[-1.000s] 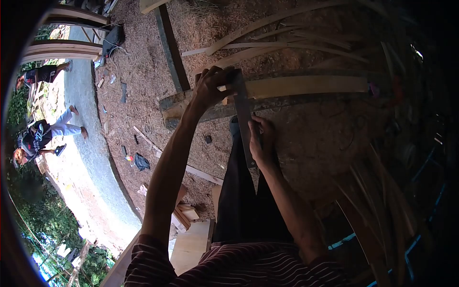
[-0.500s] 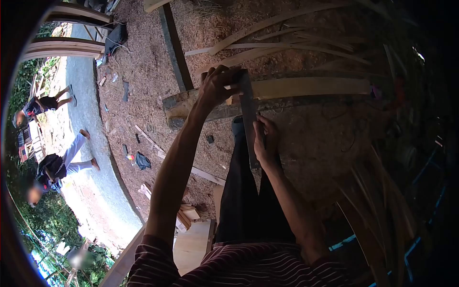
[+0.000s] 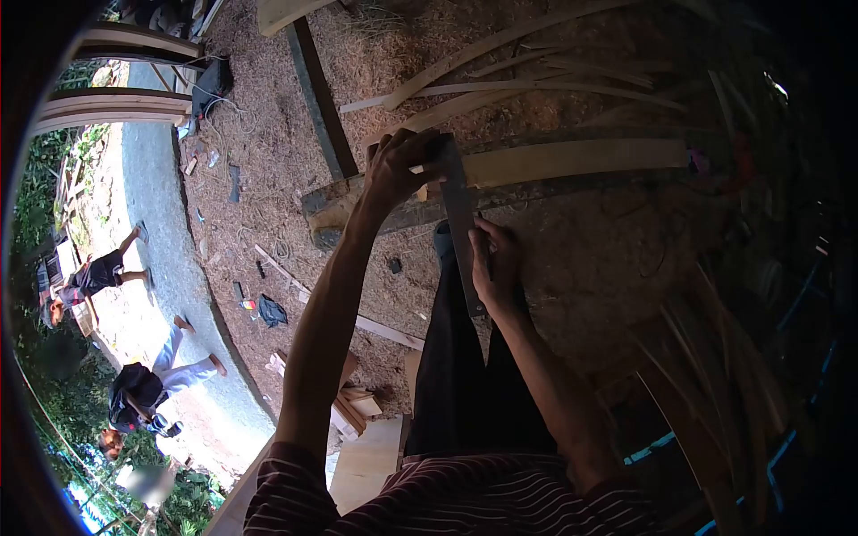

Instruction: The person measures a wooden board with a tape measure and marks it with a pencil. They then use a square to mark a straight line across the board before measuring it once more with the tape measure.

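A long flat metal carpenter's square lies across the near end of a pale wooden plank, its blade pointing back toward my legs. My left hand grips the far end of the square, with fingers bent over the edge of the wood. My right hand is closed beside the blade's right edge, pinching a thin dark stick that looks like a pencil. Beneath the plank is a rough, dark timber beam.
Curved wood strips lie on the shaving-covered ground beyond. A dark beam runs away at upper left. Wood offcuts and a board are by my left side. Two people walk along a path at left.
Both people on the path have changed position and stride. My view has shifted slightly; my hands and the square keep nearly the same place on the plank.
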`<action>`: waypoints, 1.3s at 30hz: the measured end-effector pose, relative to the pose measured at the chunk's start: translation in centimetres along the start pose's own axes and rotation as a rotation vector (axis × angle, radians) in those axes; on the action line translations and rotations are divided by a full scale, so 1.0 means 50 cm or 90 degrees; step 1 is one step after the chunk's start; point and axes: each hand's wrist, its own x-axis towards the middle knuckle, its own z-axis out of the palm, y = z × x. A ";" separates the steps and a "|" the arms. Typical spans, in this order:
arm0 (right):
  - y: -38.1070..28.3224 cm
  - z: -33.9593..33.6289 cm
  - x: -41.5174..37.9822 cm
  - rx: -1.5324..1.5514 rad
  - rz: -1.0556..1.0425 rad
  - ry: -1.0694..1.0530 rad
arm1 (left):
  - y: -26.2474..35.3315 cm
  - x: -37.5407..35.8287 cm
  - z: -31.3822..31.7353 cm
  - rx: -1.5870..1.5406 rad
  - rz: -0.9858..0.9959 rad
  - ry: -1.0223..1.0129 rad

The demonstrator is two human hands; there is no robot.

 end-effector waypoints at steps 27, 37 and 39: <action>0.004 0.013 -0.003 0.067 0.004 0.019 | 0.009 -0.001 -0.014 0.030 -0.056 -0.049; 0.019 0.013 -0.004 0.067 0.019 0.005 | -0.001 -0.003 -0.007 0.040 -0.019 -0.029; 0.021 0.016 -0.002 0.079 0.016 0.016 | -0.002 -0.004 -0.004 -0.054 -0.095 -0.069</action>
